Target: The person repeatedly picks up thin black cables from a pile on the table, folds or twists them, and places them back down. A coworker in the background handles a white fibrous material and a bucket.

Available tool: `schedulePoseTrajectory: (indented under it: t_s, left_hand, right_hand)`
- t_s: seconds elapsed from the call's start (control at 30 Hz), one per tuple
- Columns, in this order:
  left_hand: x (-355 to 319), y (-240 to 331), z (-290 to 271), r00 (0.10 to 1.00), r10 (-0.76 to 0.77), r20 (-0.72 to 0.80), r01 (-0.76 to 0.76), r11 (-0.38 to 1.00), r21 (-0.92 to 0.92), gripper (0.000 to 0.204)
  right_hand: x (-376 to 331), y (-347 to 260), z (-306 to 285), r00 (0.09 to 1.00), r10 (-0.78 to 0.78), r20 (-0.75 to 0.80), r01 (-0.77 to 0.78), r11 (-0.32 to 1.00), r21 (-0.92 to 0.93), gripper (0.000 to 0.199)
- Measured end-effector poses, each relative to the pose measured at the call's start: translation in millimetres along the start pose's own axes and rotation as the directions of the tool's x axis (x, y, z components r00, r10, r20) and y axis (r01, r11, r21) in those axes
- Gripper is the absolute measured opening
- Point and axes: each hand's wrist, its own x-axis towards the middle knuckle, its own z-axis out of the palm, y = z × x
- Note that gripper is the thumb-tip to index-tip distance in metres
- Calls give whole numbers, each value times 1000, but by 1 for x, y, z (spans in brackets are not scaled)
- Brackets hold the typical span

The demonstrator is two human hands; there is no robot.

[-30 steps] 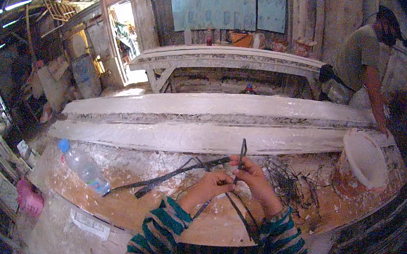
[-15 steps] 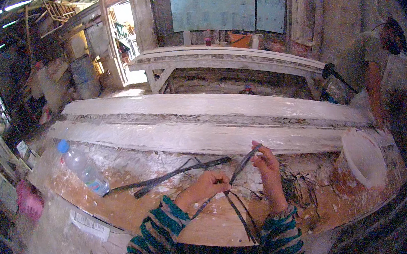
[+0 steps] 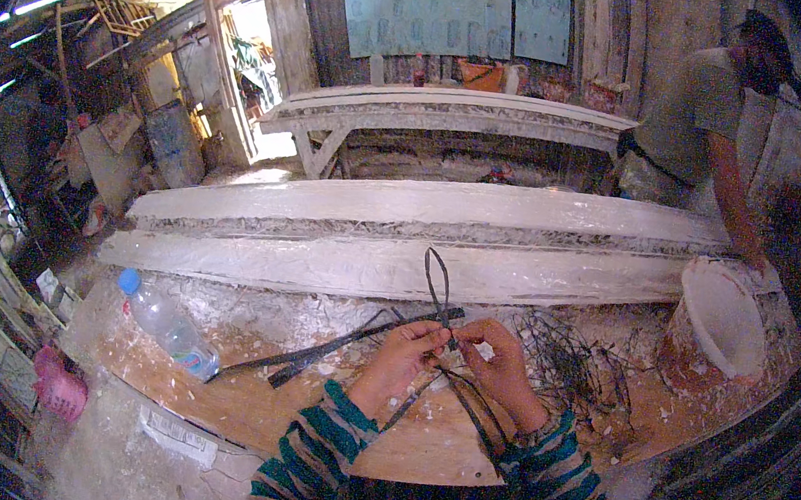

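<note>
Both of my hands meet in front of me over the wooden board. My left hand (image 3: 401, 356) pinches a bundle of dark flat strips (image 3: 436, 279), which rises above the fingers as a narrow upright loop. Close beside it, my right hand (image 3: 498, 365) is closed on the same strips at the loop's base. Loose strip ends hang down below the hands toward the board's near edge. More dark strips (image 3: 330, 351) lie in a long bundle to the left of my left hand. A tangle of thin dark strands (image 3: 572, 373) lies right of my right hand.
A plastic bottle with a blue cap (image 3: 167, 322) lies at left. A white-smeared bucket (image 3: 720, 321) stands at right. Long whitish planks (image 3: 399, 265) stretch across beyond my hands. Another person (image 3: 707, 117) leans over their right end. Behind stands a whitish bench (image 3: 455, 118).
My right hand has come down and left to meet my left hand. The strips' upper part now stands as an open loop. The other person has moved slightly left into fuller view.
</note>
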Motion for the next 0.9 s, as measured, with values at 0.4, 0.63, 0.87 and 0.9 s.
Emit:
schedulePoseTrajectory:
  t_s: [0.4, 0.63, 0.87, 0.9]
  left_hand:
    - [0, -2, 0, 999, 53, -10, -53, 999, -7, 8]
    - [-3, 2, 0, 996, 68, 65, -67, 998, -20, 12]
    - [-10, 5, 9, 979, 194, 64, -202, 966, 161, 14]
    - [-10, 5, 9, 972, 220, 85, -232, 953, 193, 15]
  right_hand:
    - [-1, -9, 3, 995, -49, -90, 48, 999, -19, 16]
    - [2, -15, 1, 990, -102, -95, 93, 991, -95, 18]
    - [0, -12, -2, 987, -148, -68, 144, 988, -58, 17]
    - [1, -11, -1, 986, -152, -75, 150, 988, -38, 17]
